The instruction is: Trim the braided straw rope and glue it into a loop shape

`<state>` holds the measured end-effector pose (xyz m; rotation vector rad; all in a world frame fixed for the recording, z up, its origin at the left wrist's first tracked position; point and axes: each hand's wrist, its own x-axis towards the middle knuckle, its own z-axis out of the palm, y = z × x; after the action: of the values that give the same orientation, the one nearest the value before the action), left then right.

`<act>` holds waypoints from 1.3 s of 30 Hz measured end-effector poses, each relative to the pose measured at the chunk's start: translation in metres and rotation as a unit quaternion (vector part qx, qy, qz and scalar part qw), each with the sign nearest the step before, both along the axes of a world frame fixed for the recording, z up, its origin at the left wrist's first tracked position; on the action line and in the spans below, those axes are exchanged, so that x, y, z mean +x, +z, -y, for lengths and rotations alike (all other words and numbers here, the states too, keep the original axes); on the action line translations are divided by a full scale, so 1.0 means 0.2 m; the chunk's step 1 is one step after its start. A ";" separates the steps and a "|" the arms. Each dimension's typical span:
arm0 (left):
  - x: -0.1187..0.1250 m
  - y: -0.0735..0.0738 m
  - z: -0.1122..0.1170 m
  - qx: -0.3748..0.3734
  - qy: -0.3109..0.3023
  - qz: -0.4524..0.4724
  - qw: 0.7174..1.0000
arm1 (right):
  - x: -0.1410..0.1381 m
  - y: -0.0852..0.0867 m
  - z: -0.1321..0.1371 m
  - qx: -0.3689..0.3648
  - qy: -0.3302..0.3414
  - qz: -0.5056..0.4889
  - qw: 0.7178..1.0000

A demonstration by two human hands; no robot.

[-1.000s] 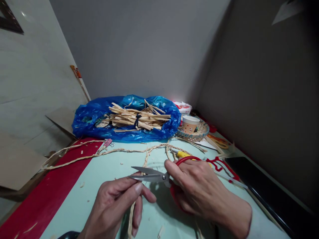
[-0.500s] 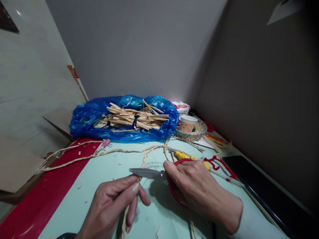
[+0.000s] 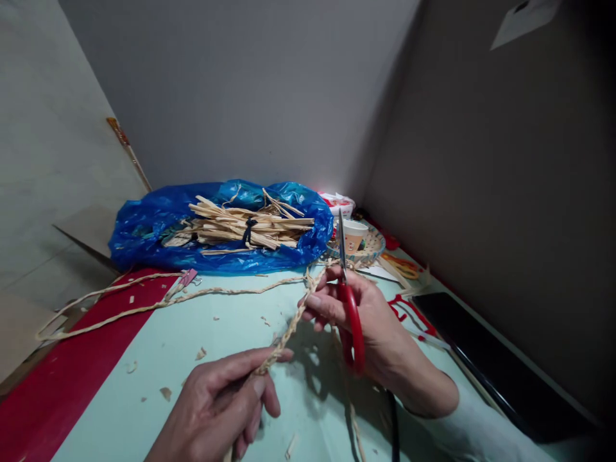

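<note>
A braided straw cord runs between my two hands above the table. My left hand is closed on its near end, pinching it between thumb and fingers. Higher up, my right hand pinches the same cord with thumb and fingertips. Red-handled scissors also rest in my right hand, their blades together and pointing up. Another length of cord stretches left across the table, with a pink binder clip on it. More cord hangs below my right hand.
A blue plastic bag at the back holds a tied bundle of dry straw. Right of it, a paper cup stands in a woven basket. A black phone-like slab lies at right. Straw scraps dot the pale table.
My right hand has turned the scissors from pointing left to upright, blades closing, and has taken hold of the cord. Small scraps now lie near my left hand. The view has shifted slightly right.
</note>
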<state>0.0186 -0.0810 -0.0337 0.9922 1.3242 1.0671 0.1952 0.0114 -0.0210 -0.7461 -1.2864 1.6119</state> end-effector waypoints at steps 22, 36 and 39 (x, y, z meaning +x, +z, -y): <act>-0.05 0.03 0.01 0.090 0.157 -0.080 0.980 | 0.09 0.13 0.12 0.343 0.065 0.576 0.739; -0.02 0.04 -0.01 0.076 0.162 -0.082 0.980 | 0.05 0.07 0.15 0.410 0.059 0.607 0.678; -0.03 0.03 -0.01 0.033 0.114 -0.043 0.992 | 0.06 0.07 0.13 0.423 0.055 0.614 0.664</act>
<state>0.0128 -0.0782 -0.0270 0.9620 1.5076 1.2588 0.2073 -0.0154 -0.0075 -1.1410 -2.7603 0.1584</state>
